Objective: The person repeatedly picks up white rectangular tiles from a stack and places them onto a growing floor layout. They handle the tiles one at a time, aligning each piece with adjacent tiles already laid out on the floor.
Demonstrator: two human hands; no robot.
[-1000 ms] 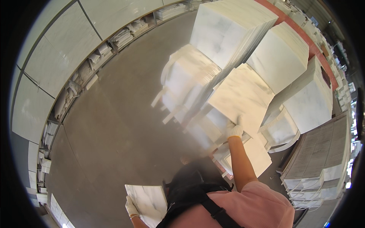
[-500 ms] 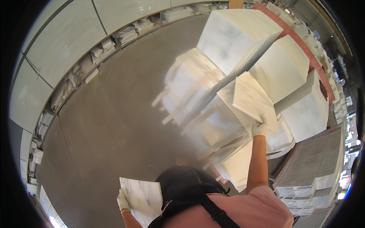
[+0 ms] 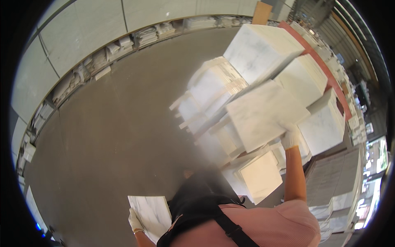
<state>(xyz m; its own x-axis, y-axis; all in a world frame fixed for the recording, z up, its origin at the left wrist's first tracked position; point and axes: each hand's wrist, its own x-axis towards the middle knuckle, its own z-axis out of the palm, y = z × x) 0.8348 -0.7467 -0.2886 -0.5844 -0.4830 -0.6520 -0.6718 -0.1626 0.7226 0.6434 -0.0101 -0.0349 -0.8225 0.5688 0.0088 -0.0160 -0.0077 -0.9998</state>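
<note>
Head view: the left hand [image 3: 135, 219] has its fingers clamped on the left edge of the near tile [image 3: 150, 214], low on the left. That tile leans by the black apron [image 3: 197, 191], maybe so it won't wobble. The right hand [image 3: 291, 138] has blurry fingers that look clamped on the near right edge of the far tile [image 3: 263, 113]. This tile is over the stacks on the right. Behind it, a tall stack [image 3: 251, 53] sits flat and neat, likely so corners don't chip.
</note>
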